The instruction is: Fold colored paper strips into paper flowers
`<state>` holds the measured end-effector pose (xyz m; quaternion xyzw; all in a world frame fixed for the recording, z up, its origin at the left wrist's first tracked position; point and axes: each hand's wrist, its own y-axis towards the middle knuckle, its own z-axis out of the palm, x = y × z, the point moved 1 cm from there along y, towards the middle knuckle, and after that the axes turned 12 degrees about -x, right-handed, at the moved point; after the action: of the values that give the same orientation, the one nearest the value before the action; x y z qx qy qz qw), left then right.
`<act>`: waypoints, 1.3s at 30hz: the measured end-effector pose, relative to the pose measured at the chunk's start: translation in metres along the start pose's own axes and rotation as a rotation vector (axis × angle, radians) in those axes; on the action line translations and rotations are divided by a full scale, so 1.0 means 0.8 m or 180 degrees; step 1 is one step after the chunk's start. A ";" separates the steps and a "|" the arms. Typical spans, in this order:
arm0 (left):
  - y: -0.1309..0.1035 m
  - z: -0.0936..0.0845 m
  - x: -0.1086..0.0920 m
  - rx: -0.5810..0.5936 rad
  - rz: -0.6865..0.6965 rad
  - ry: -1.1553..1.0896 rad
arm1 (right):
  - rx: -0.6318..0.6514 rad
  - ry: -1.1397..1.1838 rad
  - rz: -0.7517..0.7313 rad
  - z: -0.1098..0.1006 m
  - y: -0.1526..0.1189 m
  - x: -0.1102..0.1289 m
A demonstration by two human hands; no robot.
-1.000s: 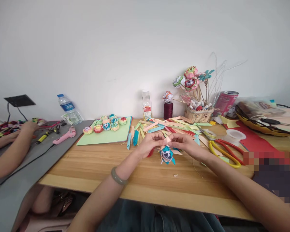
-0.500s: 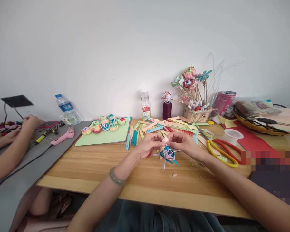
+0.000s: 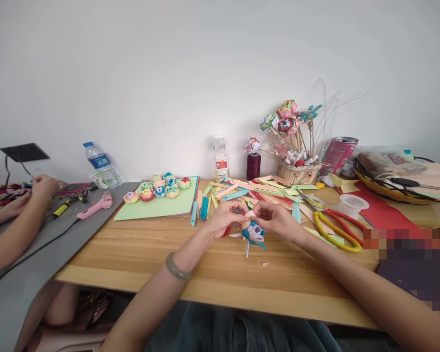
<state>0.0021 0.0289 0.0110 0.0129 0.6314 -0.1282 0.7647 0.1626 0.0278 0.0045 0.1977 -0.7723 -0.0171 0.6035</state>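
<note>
Between my hands, above the wooden table (image 3: 161, 264), is a folded paper flower (image 3: 254, 233) with blue, lilac and peach petals. My left hand (image 3: 225, 218) pinches a peach paper piece at its top from the left. Closed on the same peach part from the right is my right hand (image 3: 275, 219). A few thin paper ends hang from the flower's lower side. Folded paper strips (image 3: 242, 190) in many colours lie heaped just behind my hands. A small paper scrap (image 3: 264, 264) rests on the wood below the flower.
Finished paper flowers (image 3: 160, 191) sit on a green sheet (image 3: 132, 213) at the left. Yellow-handled scissors (image 3: 337, 234) and red-handled pliers (image 3: 346, 222) lie right of my hands. Behind stand a bottle (image 3: 221, 159), a thread spool (image 3: 253, 167) and a flower basket (image 3: 298, 175). Another person's hand (image 3: 44, 188) works at far left.
The paper flower has shifted slightly left and turned a little. My right fingers have moved slightly left against it; both hands still pinch the peach part.
</note>
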 end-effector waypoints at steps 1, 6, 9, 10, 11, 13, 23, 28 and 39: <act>-0.001 0.000 -0.001 -0.0027 0.0027 0.0017 | -0.0035 -0.0128 -0.0117 0.000 -0.001 0.001; -0.006 0.002 -0.005 -0.0065 0.0153 0.0272 | -0.0068 -0.0694 -0.0737 -0.003 -0.004 0.006; -0.007 0.003 -0.005 0.0052 0.0321 0.0424 | -0.0032 -0.0951 -0.0996 -0.006 -0.005 0.006; -0.006 0.003 -0.004 0.0066 0.0389 0.0476 | -0.0040 -0.1067 -0.1097 -0.006 -0.005 0.006; -0.006 0.003 -0.004 0.0049 0.0457 0.0537 | -0.0059 -0.1195 -0.1195 -0.007 -0.006 0.007; -0.005 0.003 -0.004 -0.0041 0.0599 0.0689 | -0.0133 -0.1432 -0.1351 -0.007 -0.007 0.008; -0.002 0.003 -0.001 -0.0263 0.1254 0.1339 | -0.0345 -0.2138 -0.1960 -0.013 -0.008 0.006; -0.003 0.004 -0.001 -0.0442 0.1368 0.1258 | -0.0449 -0.2680 -0.2436 -0.013 -0.009 0.009; -0.005 0.004 -0.001 0.0024 -0.0152 -0.0532 | -0.0910 -0.3034 -0.3472 -0.026 -0.016 0.023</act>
<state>0.0041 0.0244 0.0128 -0.0100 0.5651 -0.1493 0.8114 0.1824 0.0141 0.0236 0.4442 -0.7329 -0.4992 0.1282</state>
